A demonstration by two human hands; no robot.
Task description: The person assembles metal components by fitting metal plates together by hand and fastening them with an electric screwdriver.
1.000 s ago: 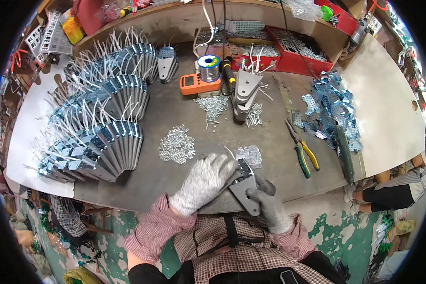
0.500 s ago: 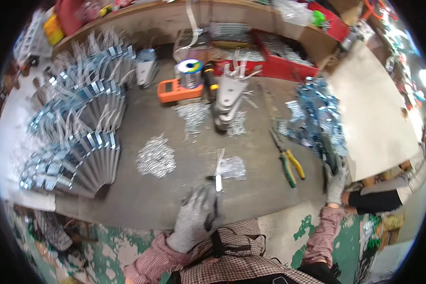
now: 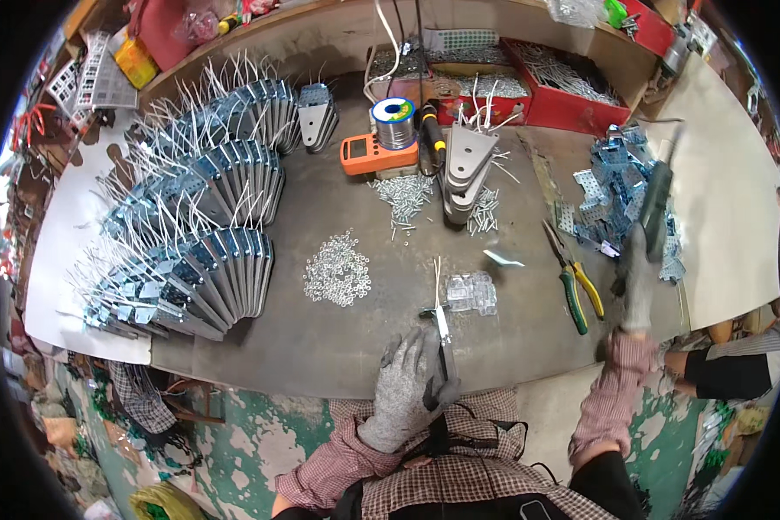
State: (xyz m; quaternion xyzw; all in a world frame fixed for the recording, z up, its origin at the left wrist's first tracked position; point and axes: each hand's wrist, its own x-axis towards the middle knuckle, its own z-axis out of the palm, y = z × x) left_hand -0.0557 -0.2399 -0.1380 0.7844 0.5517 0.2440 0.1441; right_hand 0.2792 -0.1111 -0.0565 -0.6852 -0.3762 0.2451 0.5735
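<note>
My left hand, in a grey glove, is closed on a narrow metal bracket at the bench's near edge. The bracket stands edge-on with a white top and pale wires rising from its far end. Beside it lies a clear plastic piece. Farther right my right hand, also gloved and blurred, grips a screwdriver with a dark green handle and thin shaft. It is raised in front of a heap of bluish perforated metal plates. A small pale strip shows beyond the plastic piece.
Wired brackets stand fanned in rows at left. Nuts and screws lie in piles mid-bench. Behind are stacked brackets, an orange meter, a solder spool and red bins. Pliers lie at right.
The whole view has shifted, moving the bench rightward in the picture. My right hand has lifted the screwdriver and moved it forward. A pale strip has appeared near the clear plastic piece.
</note>
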